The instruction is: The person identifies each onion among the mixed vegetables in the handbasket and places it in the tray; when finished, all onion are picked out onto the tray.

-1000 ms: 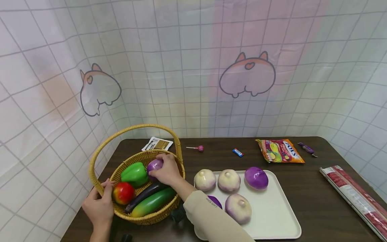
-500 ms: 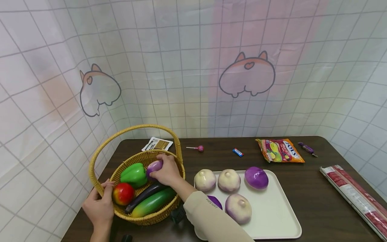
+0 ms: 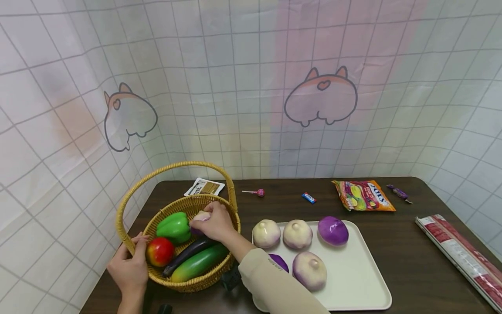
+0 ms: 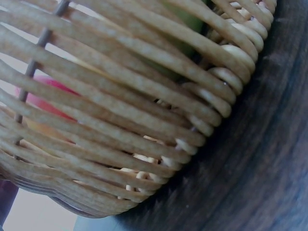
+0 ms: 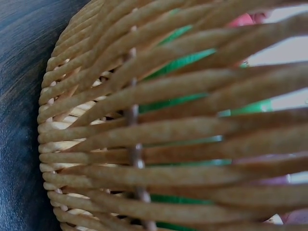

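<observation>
In the head view, my right hand [image 3: 215, 223] reaches into the yellow wicker basket [image 3: 204, 285] from the right and grips a purple-and-white turnip [image 3: 201, 216], which its fingers partly cover. My left hand [image 3: 131, 264] holds the basket's left rim near the foot of the tall handle. Inside the basket, a green bell pepper [image 3: 174, 227] lies left of the turnip. A red-and-yellow fruit [image 3: 160, 251] sits by my left hand. A dark eggplant [image 3: 188, 255] and a green cucumber-like vegetable [image 3: 200, 263] lie in front. Both wrist views show mostly the basket's weave.
A white tray [image 3: 353, 279] on the right bears several purple-and-white turnips [image 3: 310, 270]. Behind lie a flat packet [image 3: 205, 186], a lollipop [image 3: 260, 192], a small blue candy [image 3: 308, 198], an orange candy bag [image 3: 364, 196] and a purple candy [image 3: 398, 192]. A long red package [image 3: 459, 257] lies far right.
The turnip has turned in my right hand: its purple side faced up before, and its whitish top shows now. My left hand stays on the rim. The basket has not visibly moved.
</observation>
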The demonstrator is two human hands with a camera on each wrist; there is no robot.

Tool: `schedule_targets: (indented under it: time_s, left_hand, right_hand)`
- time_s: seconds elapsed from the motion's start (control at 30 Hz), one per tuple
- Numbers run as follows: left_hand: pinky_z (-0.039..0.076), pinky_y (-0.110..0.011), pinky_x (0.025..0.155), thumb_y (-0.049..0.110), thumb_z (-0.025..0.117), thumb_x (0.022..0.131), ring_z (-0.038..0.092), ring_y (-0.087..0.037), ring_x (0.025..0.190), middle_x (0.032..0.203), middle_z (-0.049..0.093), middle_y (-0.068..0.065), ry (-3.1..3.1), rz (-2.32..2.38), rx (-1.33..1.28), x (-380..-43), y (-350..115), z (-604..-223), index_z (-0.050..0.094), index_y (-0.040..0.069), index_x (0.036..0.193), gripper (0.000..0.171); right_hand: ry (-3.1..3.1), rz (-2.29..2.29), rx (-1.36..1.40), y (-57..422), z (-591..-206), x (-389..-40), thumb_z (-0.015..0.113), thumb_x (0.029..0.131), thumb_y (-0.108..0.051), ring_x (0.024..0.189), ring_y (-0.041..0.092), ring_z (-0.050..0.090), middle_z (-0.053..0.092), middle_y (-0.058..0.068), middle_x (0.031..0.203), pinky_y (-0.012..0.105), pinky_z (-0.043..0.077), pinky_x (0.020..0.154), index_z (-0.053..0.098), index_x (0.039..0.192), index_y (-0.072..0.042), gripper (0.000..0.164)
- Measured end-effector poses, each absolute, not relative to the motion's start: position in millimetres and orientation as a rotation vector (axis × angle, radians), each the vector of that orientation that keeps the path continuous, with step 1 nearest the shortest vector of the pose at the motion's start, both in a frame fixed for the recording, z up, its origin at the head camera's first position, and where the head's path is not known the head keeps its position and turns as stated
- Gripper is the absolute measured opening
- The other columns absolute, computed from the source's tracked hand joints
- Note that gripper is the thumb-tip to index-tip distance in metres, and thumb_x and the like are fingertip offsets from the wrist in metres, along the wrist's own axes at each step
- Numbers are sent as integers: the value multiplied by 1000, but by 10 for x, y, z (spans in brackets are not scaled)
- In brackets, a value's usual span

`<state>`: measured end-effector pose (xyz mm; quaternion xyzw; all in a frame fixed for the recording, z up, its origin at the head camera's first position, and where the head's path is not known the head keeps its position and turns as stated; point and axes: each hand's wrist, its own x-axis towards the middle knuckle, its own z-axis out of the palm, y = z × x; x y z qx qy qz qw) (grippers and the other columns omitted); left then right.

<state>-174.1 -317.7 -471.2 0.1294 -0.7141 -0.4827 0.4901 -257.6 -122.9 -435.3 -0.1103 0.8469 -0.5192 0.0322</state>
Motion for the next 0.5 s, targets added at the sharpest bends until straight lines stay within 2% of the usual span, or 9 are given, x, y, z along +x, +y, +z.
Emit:
schedule_targets:
  time_s: [0.3, 0.4, 0.5]
  left_hand:
    - [48, -8, 77, -1, 71, 82, 67, 7, 82, 78, 73, -19, -1734, -1150, 325, -1756, -3174, -4719, 74, -7, 79, 7]
    - [48, -8, 76, -1, 71, 83, 67, 7, 82, 78, 74, -16, -1733, -1146, 330, -1759, -3185, -4723, 75, -7, 81, 7]
    - [47, -7, 73, -1, 71, 83, 66, 9, 82, 76, 75, -7, -1729, -1156, 346, -1751, -3199, -4723, 75, -8, 83, 7]
  right_hand:
    - [2643, -1625, -351, -1227, -4310, -2541, 79, 73, -35, 90, 15, 51, 53, 3, 111, 29, 45, 78, 56, 123, -12, 59]
    - [2647, -1667, -363, -1205, -4272, -2517, 79, 74, -36, 95, 16, 54, 54, 4, 116, 29, 46, 81, 56, 125, -11, 61]
    - [2647, -1706, -405, -1169, -4222, -2488, 79, 75, -35, 98, 16, 55, 55, 5, 120, 29, 47, 83, 56, 127, -10, 62]
